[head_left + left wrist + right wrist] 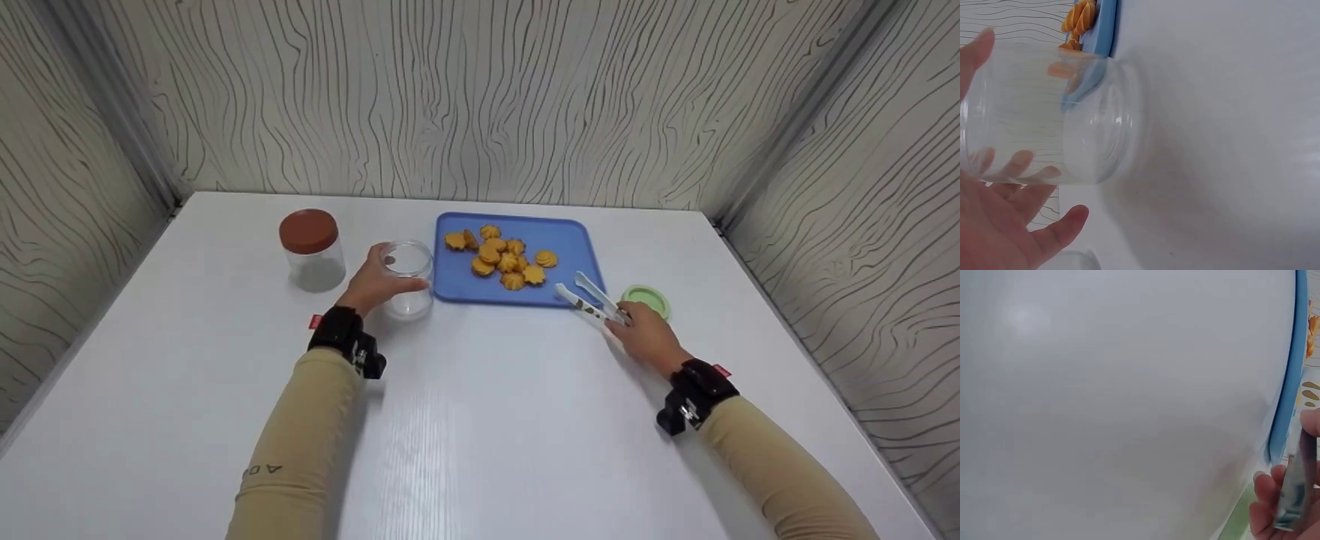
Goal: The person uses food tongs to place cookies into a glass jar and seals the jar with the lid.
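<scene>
My left hand point(376, 281) grips a clear, lidless jar point(409, 304) at the left edge of a blue tray point(517, 298). In the left wrist view the thumb and fingers lie on either side of the jar point(1033, 112), and nothing shows inside it. My right hand point(649, 334) holds a pair of white patterned tongs point(589, 306), their two tips spread apart over the tray's front right corner. Golden cookies point(508, 262) are heaped in the middle of the tray. The right wrist view shows the metal end of the tongs point(1293, 500) within the fingers.
A second clear jar point(319, 268) with a brown lid point(308, 230) stands upright to the left of my left hand. A light green ring-like lid point(646, 298) lies just beyond my right hand. Patterned walls point(420, 97) enclose the white table point(465, 420) at the back and sides.
</scene>
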Tool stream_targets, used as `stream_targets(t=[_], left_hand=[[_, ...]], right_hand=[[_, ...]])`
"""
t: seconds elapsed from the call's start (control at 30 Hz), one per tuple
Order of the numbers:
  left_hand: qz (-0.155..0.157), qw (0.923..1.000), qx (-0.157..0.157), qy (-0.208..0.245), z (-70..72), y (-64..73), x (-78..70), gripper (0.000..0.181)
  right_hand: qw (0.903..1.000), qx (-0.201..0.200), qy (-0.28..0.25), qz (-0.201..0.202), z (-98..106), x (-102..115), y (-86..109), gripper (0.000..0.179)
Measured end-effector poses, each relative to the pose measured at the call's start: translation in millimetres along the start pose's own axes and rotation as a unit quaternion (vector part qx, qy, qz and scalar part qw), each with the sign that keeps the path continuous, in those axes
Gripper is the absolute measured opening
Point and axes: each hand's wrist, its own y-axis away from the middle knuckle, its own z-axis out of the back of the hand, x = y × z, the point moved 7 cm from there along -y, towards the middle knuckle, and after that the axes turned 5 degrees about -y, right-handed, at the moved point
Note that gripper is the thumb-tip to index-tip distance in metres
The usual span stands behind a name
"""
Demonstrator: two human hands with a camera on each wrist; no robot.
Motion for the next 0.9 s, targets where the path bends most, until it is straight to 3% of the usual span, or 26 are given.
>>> stream_targets(t=[0.5, 0.9], left_hand=[[0.014, 0.9998, 0.002, 0.013, -1.7, 2.0, -0.2, 0.110], [-0.005, 0.9997, -0.001, 0.022, -0.6, 1.6, -2.5, 0.108]], right_hand=[[0.9987, -0.006, 0.046, 0.020, -1, 17, -23.4, 0.040], [0.9974, 0.001, 0.071, -0.012, -7, 18, -45.8, 0.040]])
